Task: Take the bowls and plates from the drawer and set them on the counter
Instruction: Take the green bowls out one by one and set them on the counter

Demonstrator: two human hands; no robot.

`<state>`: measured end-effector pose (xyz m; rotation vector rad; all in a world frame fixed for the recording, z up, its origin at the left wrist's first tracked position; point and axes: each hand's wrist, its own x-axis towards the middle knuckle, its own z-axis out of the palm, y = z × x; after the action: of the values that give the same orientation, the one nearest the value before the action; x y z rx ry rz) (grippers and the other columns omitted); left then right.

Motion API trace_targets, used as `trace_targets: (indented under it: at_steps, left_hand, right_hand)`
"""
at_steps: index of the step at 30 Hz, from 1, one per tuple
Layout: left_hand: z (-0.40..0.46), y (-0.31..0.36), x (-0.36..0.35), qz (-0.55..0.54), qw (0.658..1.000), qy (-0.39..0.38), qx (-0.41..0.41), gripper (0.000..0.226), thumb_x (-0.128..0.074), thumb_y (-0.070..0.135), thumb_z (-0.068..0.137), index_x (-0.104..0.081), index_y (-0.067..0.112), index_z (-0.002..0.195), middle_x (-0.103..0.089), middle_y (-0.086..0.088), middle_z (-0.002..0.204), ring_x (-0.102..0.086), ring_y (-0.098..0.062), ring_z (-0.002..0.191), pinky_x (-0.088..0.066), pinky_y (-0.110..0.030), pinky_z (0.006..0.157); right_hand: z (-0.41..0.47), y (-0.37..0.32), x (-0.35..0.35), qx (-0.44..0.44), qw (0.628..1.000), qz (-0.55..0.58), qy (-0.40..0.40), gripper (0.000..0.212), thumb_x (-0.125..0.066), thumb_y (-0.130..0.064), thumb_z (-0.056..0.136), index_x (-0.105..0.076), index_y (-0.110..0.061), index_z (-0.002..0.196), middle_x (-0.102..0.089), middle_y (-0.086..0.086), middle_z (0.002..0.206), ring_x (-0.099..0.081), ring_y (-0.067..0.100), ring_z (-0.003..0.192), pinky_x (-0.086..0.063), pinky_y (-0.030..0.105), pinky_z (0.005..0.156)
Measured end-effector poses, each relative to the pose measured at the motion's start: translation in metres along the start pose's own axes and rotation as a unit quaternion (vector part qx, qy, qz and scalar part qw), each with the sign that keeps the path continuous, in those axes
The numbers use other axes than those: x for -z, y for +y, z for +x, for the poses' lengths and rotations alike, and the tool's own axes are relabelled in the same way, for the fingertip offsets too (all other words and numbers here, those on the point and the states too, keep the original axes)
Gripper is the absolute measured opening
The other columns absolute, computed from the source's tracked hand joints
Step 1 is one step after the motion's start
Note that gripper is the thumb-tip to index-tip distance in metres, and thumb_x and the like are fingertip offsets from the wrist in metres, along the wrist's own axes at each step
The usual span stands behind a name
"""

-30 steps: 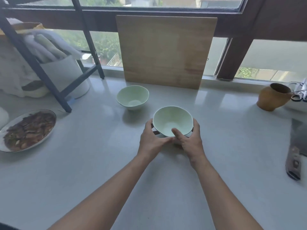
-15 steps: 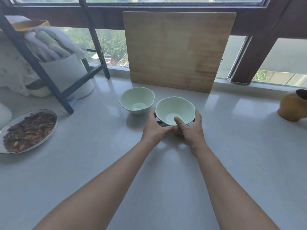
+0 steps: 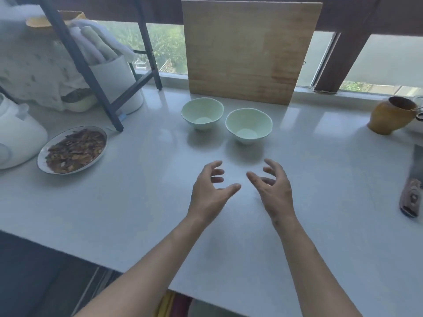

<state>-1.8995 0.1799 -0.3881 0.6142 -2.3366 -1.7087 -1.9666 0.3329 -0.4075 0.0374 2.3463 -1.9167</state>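
Two pale green bowls stand upright side by side on the white counter [image 3: 137,213], in front of a wooden board. The left bowl [image 3: 202,113] is slightly farther back than the right bowl [image 3: 249,125]. My left hand [image 3: 211,191] and my right hand [image 3: 273,187] hover over the counter a short way in front of the right bowl, fingers spread and curled, holding nothing. Neither hand touches a bowl. The drawer is not in view.
A wooden cutting board [image 3: 249,49] leans against the window. A plate of dried brown pieces [image 3: 72,149] and a white appliance [image 3: 16,138] sit at left by a black rack leg [image 3: 91,72]. A brown jar [image 3: 389,115] and a cleaver [image 3: 412,191] lie at right.
Both hands let go of the right bowl, which now stands on the counter next to the left bowl, and drew back toward me with fingers open.
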Motion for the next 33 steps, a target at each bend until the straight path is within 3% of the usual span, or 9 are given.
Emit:
trace_targets:
  at_steps: [6, 10, 14, 18, 25, 28, 29, 31, 33]
  left_hand:
    - [-0.145, -0.030, 0.056, -0.021, 0.999, -0.050, 0.003, 0.066, -0.091, 0.029, 0.078, -0.059, 0.035, 0.135, -0.068, 0.014, 0.119, -0.067, 0.001, 0.107, -0.058, -0.016, 0.083]
    - [-0.229, -0.059, 0.089, -0.022, 0.996, -0.086, 0.009, 0.057, -0.091, 0.027, 0.078, -0.064, 0.036, 0.128, -0.072, 0.012, 0.113, -0.069, 0.000, 0.101, -0.058, -0.018, 0.087]
    - [-0.278, -0.110, 0.099, -0.004, 0.995, -0.096, 0.034, 0.059, -0.093, 0.026, 0.075, -0.066, 0.030, 0.128, -0.070, 0.010, 0.113, -0.069, -0.007, 0.105, -0.060, -0.023, 0.089]
    - [-0.293, -0.169, 0.080, 0.043, 0.990, -0.110, 0.078, 0.084, -0.097, 0.032, 0.066, -0.055, 0.030, 0.139, -0.062, 0.006, 0.131, -0.062, -0.004, 0.115, -0.057, -0.028, 0.099]
    - [-0.283, -0.245, 0.028, 0.082, 0.982, -0.098, 0.142, 0.109, -0.099, 0.037, 0.056, -0.041, 0.022, 0.146, -0.056, 0.004, 0.134, -0.056, -0.016, 0.127, -0.049, -0.030, 0.099]
    - [-0.269, -0.265, 0.008, 0.091, 0.985, -0.072, 0.126, 0.115, -0.095, 0.041, 0.047, -0.038, 0.030, 0.146, -0.058, 0.002, 0.134, -0.056, -0.024, 0.128, -0.058, -0.042, 0.098]
    - [-0.267, -0.268, 0.003, 0.094, 0.986, -0.070, 0.116, 0.115, -0.095, 0.036, 0.049, -0.037, 0.029, 0.148, -0.057, 0.003, 0.134, -0.053, -0.024, 0.127, -0.058, -0.037, 0.095]
    - [-0.267, -0.270, -0.006, 0.088, 0.989, -0.066, 0.101, 0.116, -0.096, 0.023, 0.056, -0.032, 0.024, 0.153, -0.050, 0.004, 0.136, -0.039, -0.018, 0.121, -0.046, -0.011, 0.084]
    - [-0.269, -0.274, -0.013, 0.070, 0.991, -0.049, 0.100, 0.118, -0.095, 0.016, 0.060, -0.028, 0.023, 0.157, -0.046, 0.003, 0.134, -0.031, -0.010, 0.110, -0.036, -0.003, 0.071]
  right_hand:
    - [-0.162, 0.003, -0.005, -0.002, 1.000, 0.022, 0.002, 0.055, -0.083, -0.037, 0.086, -0.061, -0.034, 0.136, -0.066, -0.014, 0.124, -0.066, 0.007, 0.112, -0.054, 0.025, 0.091]
    - [-0.256, 0.014, -0.007, -0.016, 0.999, 0.024, 0.037, 0.044, -0.082, -0.031, 0.087, -0.067, -0.031, 0.128, -0.070, -0.011, 0.116, -0.069, 0.004, 0.103, -0.053, 0.014, 0.074]
    - [-0.323, 0.046, -0.007, -0.035, 0.995, 0.023, 0.090, 0.032, -0.085, -0.029, 0.085, -0.073, -0.031, 0.115, -0.075, -0.006, 0.103, -0.072, 0.004, 0.094, -0.060, 0.030, 0.085]
    - [-0.351, 0.105, -0.010, -0.067, 0.995, -0.018, 0.078, 0.034, -0.087, -0.030, 0.082, -0.073, -0.030, 0.113, -0.075, -0.005, 0.105, -0.071, 0.012, 0.100, -0.059, 0.043, 0.093]
    - [-0.331, 0.200, -0.013, -0.122, 0.989, -0.072, 0.030, 0.050, -0.086, -0.027, 0.084, -0.058, -0.033, 0.125, -0.062, -0.009, 0.125, -0.059, 0.010, 0.115, -0.045, 0.029, 0.099]
    - [-0.306, 0.228, -0.014, -0.147, 0.983, -0.109, 0.027, 0.073, -0.086, -0.034, 0.082, -0.052, -0.022, 0.145, -0.053, 0.005, 0.140, -0.053, 0.021, 0.127, -0.045, 0.037, 0.105]
    - [-0.299, 0.234, -0.014, -0.155, 0.980, -0.123, 0.024, 0.081, -0.087, -0.038, 0.080, -0.049, -0.021, 0.149, -0.050, 0.009, 0.144, -0.052, 0.025, 0.131, -0.046, 0.043, 0.108]
    - [-0.290, 0.245, -0.016, -0.158, 0.978, -0.134, 0.012, 0.085, -0.087, -0.050, 0.075, -0.051, -0.026, 0.148, -0.051, 0.010, 0.142, -0.049, 0.027, 0.134, -0.047, 0.050, 0.110]
    - [-0.287, 0.252, -0.017, -0.143, 0.979, -0.145, 0.003, 0.077, -0.086, -0.052, 0.074, -0.054, -0.033, 0.142, -0.053, 0.006, 0.138, -0.044, 0.024, 0.135, -0.045, 0.045, 0.108]
